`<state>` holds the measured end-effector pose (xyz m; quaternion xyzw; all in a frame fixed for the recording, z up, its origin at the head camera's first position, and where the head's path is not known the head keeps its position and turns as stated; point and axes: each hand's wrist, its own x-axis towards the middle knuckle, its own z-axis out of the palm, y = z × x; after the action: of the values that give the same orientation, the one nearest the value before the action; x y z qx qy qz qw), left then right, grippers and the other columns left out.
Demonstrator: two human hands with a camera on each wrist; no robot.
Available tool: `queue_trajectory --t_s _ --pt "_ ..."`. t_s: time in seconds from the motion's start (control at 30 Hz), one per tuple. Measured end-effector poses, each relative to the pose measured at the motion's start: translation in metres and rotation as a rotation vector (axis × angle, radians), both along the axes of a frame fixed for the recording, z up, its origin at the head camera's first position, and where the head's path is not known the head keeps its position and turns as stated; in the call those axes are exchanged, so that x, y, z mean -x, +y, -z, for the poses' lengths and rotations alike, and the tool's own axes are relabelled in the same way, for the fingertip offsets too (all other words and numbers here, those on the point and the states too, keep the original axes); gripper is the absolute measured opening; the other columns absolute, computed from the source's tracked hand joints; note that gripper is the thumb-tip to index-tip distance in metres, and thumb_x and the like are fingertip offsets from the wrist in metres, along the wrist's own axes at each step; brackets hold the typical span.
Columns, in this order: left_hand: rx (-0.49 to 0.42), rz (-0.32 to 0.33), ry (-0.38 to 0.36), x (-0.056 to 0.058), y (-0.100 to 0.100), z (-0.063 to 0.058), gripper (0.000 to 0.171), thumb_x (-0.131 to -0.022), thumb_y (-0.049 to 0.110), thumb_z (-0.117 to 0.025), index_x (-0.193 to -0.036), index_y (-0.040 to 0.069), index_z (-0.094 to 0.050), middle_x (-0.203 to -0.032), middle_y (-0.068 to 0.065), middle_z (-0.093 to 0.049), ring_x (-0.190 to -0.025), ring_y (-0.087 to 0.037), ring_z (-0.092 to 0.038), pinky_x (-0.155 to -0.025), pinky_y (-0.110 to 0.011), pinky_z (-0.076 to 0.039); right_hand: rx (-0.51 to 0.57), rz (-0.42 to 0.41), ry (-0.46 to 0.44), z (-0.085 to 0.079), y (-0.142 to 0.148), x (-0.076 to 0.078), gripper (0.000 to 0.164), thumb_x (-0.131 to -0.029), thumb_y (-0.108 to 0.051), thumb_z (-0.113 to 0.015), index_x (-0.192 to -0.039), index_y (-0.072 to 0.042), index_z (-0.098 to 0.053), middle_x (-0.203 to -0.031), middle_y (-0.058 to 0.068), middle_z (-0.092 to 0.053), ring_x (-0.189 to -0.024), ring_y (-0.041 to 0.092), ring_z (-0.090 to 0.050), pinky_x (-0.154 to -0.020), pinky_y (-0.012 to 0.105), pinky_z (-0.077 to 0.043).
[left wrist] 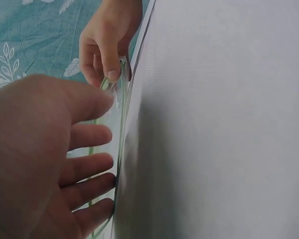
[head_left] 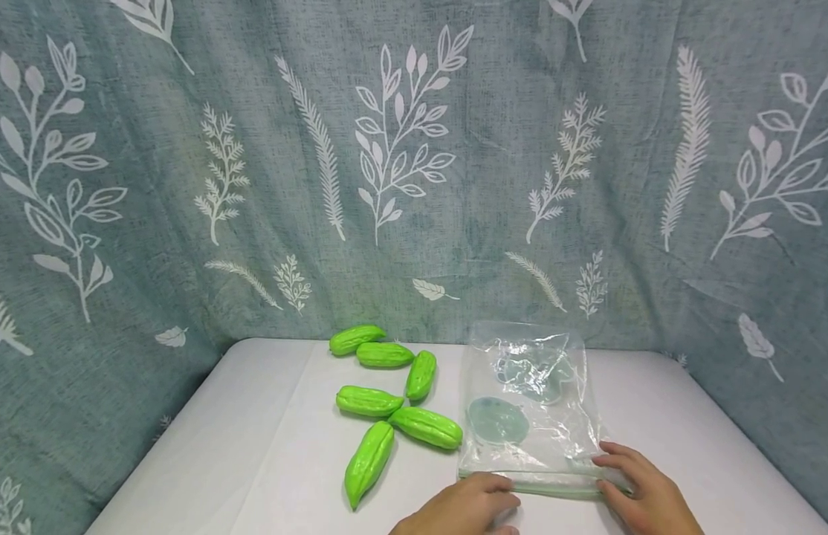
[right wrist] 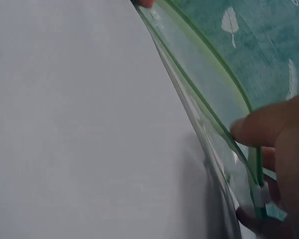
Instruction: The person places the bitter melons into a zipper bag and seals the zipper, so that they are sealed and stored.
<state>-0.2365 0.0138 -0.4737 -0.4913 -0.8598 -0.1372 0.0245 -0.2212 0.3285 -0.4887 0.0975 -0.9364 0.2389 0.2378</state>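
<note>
A clear plastic zip bag (head_left: pixel 554 427) with pale green printed patches lies flat on the white table, its green-edged mouth (head_left: pixel 554 489) toward me. In the left wrist view, my left hand (left wrist: pixel 40 159) has its fingers loosely extended along that mouth, fingertips against the green strip. My right hand (head_left: pixel 644 494) pinches the right end of the mouth between thumb and fingers. Close to those fingers in the right wrist view is a whitish zip slider (right wrist: pixel 261 194). The two green strips stand apart there, so the mouth gapes.
Several bright green ridged gourds (head_left: pixel 369 462) lie left of the bag; one gourd (head_left: pixel 427 428) points right up to its side. The white table (head_left: pixel 273 446) meets a teal leaf-print cloth (head_left: pixel 400 282) at the back and both sides.
</note>
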Motion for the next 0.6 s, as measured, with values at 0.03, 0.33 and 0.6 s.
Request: queue_trajectory --t_s 0.03,0.33,0.6 --pt "-0.002 -0.012 -0.008 0.0 0.0 0.0 0.037 -0.102 0.04 -0.057 -0.13 0.017 -0.067 -0.139 0.003 -0.056 -0.128 -0.007 -0.049 -0.102 -0.02 -0.042 0.0 -0.007 -0.008 0.0 0.001 -0.001 0.034 -0.076 -0.021 -0.087 -0.107 -0.024 -0.073 -0.125 0.001 -0.066 -0.111 0.015 -0.061 -0.086 0.002 -0.034" --pt "-0.013 -0.023 0.009 0.003 0.003 0.001 0.034 -0.102 0.039 -0.057 -0.125 0.018 -0.069 -0.14 0.0 -0.055 -0.131 -0.011 -0.048 -0.103 -0.022 -0.042 0.036 -0.052 0.05 0.0 0.003 0.0 0.042 -0.072 0.003 -0.081 -0.091 -0.029 -0.062 -0.117 0.001 -0.068 -0.108 -0.01 -0.051 -0.081 0.0 -0.038" --pt "0.035 -0.031 0.027 0.0 0.002 -0.001 0.046 -0.097 0.05 -0.06 -0.126 0.016 -0.067 -0.14 -0.003 -0.055 -0.131 -0.012 -0.048 -0.104 -0.024 -0.042 0.018 -0.124 0.196 0.012 0.001 0.003 0.049 -0.065 0.013 -0.079 -0.083 -0.032 -0.075 -0.111 -0.002 -0.069 -0.101 -0.004 -0.059 -0.081 -0.001 -0.036"
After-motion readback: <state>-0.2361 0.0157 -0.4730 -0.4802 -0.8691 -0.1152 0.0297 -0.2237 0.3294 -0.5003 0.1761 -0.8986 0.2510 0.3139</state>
